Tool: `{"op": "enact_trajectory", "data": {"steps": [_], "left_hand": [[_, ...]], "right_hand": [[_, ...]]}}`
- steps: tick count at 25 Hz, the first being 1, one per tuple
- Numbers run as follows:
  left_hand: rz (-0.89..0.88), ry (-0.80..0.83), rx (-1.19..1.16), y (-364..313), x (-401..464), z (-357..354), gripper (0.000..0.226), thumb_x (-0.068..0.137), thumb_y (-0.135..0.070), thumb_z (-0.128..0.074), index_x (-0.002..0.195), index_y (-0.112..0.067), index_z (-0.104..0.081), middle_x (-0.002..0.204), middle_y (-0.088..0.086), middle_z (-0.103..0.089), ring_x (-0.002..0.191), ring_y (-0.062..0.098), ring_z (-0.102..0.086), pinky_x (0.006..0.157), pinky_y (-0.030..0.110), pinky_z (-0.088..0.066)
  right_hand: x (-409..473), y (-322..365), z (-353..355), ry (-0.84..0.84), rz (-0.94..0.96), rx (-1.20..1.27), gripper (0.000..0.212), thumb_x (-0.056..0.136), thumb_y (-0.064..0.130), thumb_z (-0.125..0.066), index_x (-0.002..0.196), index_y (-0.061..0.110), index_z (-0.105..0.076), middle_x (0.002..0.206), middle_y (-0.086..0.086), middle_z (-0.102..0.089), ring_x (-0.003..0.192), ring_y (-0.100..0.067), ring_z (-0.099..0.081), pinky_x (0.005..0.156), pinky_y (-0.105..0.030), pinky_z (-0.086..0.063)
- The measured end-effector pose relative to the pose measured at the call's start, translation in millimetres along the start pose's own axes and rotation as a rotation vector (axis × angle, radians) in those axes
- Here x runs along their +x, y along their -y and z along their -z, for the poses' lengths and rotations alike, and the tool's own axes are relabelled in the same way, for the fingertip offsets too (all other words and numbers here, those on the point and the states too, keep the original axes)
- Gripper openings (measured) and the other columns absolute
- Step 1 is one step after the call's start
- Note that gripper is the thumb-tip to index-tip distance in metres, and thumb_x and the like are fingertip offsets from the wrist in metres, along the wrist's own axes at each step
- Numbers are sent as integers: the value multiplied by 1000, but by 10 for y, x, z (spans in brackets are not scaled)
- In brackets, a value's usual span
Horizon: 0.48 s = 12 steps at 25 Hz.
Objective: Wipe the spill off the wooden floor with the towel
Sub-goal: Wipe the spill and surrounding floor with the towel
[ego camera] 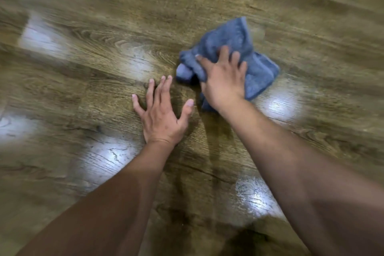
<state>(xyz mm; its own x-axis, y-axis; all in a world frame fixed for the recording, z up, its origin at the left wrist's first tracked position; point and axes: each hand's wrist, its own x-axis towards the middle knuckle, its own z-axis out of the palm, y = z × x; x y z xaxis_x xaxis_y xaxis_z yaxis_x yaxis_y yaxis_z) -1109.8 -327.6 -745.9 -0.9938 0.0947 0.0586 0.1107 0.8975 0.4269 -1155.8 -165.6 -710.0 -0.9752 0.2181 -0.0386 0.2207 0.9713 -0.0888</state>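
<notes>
Forearms lead to hands: left hand (162, 113) is spread flat on floor (83, 52), towel (234, 48) is pressed by right hand (223, 78), fingers straight; wiping seems underway, strokes toward any remaining wet patch are judged next.

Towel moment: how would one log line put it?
right hand presses blue towel | left hand flat on wooden floor | spill not discernible, blurred
</notes>
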Motion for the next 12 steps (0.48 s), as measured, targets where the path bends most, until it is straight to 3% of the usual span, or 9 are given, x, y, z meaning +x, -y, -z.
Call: {"op": "enact_trajectory", "data": {"steps": [4,6,9,12], "left_hand": [[-11,-35,-85,-15,-31,12,81,92,-69,-31,153,-17,-41,155,0,-49,155,25,-24,120,64,1],[1,-31,-65,3,-29,-26,79,90,-71,-34,149,-20,-46,156,-2,-48,155,23,-22,120,63,2],[20,10,9,52,7,-90,73,89,-77,-38,141,-28,-53,159,-6,-42,155,19,-18,120,64,2],[10,76,144,37,19,-115,70,92,-75,-34,143,-29,-50,163,-4,-34,156,20,-13,120,67,1]], "right_hand": [[-523,-213,31,10,223,-45,57,87,41,-60,142,45,-46,137,-6,-41,115,-35,-38,93,-47,-31],[-687,-632,87,22,231,-101,58,83,41,-65,140,43,-51,134,-8,-45,111,-37,-43,90,-48,-36],[-988,-1250,148,-18,-27,-130,53,83,39,-66,135,39,-57,130,-11,-47,110,-39,-46,89,-49,-39],[-1401,-1157,85,-64,-299,-104,52,82,37,-65,134,41,-57,129,-11,-46,111,-38,-44,92,-49,-36]]}}
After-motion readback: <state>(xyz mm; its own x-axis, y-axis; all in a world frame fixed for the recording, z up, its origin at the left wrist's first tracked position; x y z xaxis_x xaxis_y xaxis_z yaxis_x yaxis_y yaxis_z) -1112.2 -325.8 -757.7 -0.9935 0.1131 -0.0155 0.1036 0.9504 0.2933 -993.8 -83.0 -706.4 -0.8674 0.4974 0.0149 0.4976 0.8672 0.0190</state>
